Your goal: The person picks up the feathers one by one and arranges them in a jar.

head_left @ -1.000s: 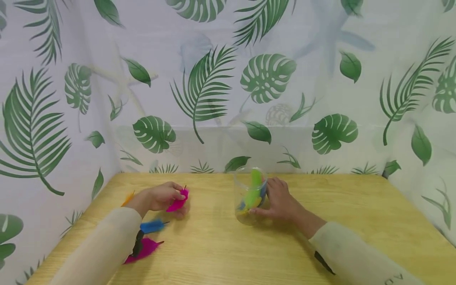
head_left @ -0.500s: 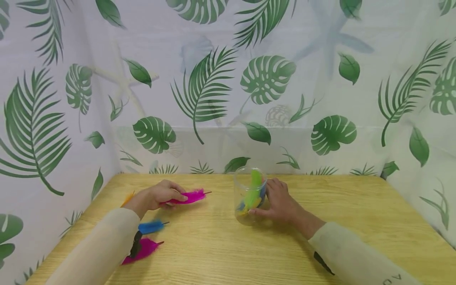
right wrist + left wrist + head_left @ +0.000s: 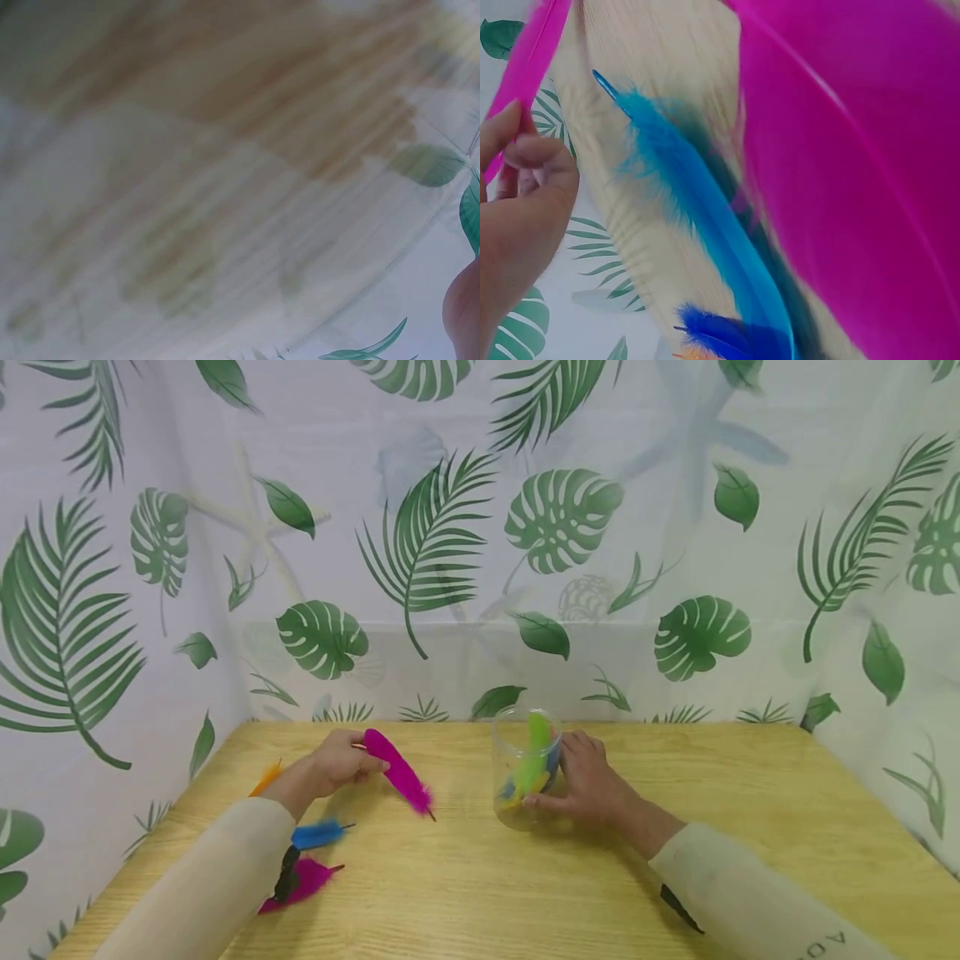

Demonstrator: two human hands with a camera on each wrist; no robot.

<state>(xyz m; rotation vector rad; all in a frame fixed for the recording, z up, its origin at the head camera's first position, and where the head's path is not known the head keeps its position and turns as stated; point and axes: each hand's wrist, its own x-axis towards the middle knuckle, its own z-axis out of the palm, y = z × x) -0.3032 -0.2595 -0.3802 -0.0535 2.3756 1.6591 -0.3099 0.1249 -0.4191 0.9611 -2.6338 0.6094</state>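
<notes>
My left hand point(image 3: 337, 766) pinches a magenta feather point(image 3: 402, 777) above the left half of the table, its quill end pointing down and right. In the left wrist view, thumb and fingertips of the left hand point(image 3: 529, 199) meet on that feather point(image 3: 534, 52). My right hand point(image 3: 588, 783) grips the side of a clear plastic cup point(image 3: 503, 772), which stands upright. Inside it are a green feather point(image 3: 535, 756) and some blue and yellow ones, partly hidden. Only a bit of the right hand point(image 3: 461, 315) shows in the right wrist view.
Left of the cup lie a blue feather point(image 3: 318, 835), another magenta feather point(image 3: 309, 881) and an orange feather point(image 3: 266, 778), partly behind the left arm. A darker blue feather point(image 3: 718, 334) shows in the left wrist view. A leaf-print cloth point(image 3: 465, 668) hangs behind the wooden table point(image 3: 465, 893).
The magenta feather in my left hand has swung round: its quill pointed up, then rightward, and now points down and right. My right hand and the cup have stayed in place.
</notes>
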